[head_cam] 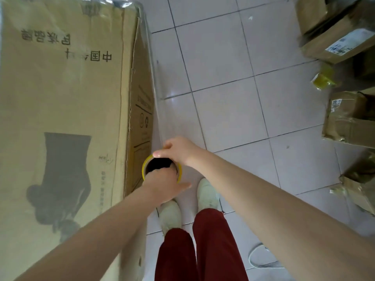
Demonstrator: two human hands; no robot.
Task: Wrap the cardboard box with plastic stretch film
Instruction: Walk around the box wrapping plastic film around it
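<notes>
A tall cardboard box (60,98) with printed characters and a dark picture fills the left half of the view. A sheet of clear stretch film (172,110) runs from its far right edge down to a roll with a yellow core (145,164), held upright beside the box. My left hand (162,187) has its fingers inside the core's top. My right hand (178,150) grips the roll's far side where the film leaves it.
White floor tiles (233,98) stretch to the right. Several taped cardboard parcels (345,41) lie along the right edge, with a yellowish wad of tape (324,78) among them. My white shoes (170,216) and red trousers are below the roll. A white loop (261,258) lies on the floor.
</notes>
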